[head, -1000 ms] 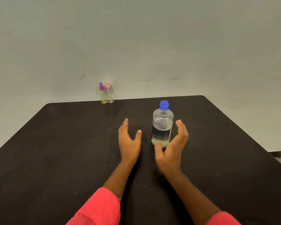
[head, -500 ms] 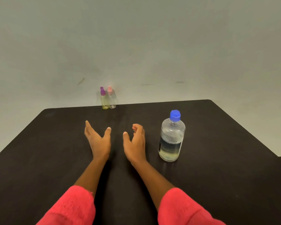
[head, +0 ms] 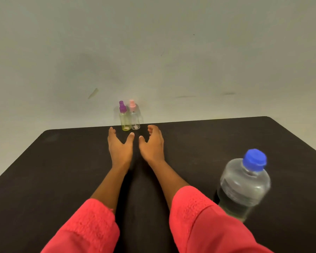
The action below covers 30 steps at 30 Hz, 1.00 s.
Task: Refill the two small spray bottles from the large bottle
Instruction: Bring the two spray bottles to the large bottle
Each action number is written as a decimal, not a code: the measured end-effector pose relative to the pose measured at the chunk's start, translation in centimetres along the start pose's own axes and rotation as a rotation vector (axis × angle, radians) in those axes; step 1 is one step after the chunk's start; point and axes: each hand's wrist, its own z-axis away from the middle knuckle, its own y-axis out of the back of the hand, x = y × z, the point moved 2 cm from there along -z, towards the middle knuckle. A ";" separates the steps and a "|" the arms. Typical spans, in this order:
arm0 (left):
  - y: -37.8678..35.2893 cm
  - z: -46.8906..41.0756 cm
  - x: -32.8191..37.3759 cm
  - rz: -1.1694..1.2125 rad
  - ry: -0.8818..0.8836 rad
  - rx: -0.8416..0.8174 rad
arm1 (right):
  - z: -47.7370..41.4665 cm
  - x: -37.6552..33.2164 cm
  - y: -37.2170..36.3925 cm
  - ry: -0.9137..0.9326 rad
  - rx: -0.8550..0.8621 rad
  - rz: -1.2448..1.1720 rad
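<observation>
counter point(head: 44, 170), dark and wide, carries everything. the large bottle point(head: 244, 187), blue cap on and partly filled with pale liquid, stands upright near the right edge, close to the person. the hands lie stretched toward the far edge, left hand point(head: 119, 147) and right hand point(head: 152, 145) side by side, fingers loosely spread, thumbs nearly meeting, holding nothing. just beyond the fingertips, at the middle of the far edge, stand the two small ones close together: the purple-capped spray bottle point(head: 124, 117), yellowish, and the pink-capped spray bottle point(head: 134, 115), clear. the step in hand looks like fetching these. best to take one in each hand, low on the body rather than by the sprayer head; they are narrow, probably light, and right at the edge, so a nudge could tip them off the back. then set them near the large bottle before opening anything.
</observation>
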 end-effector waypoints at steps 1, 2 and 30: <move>-0.3 -0.8 -0.2 0.003 0.000 -0.001 | -0.6 0.0 -0.6 0.010 -0.017 0.016; -0.5 -1.4 -0.3 0.002 -0.001 -0.005 | -1.1 0.1 -1.0 0.021 -0.029 0.031; -1.8 -3.2 -0.7 -0.088 -0.119 -0.096 | -2.5 0.1 -2.6 0.101 -0.051 0.176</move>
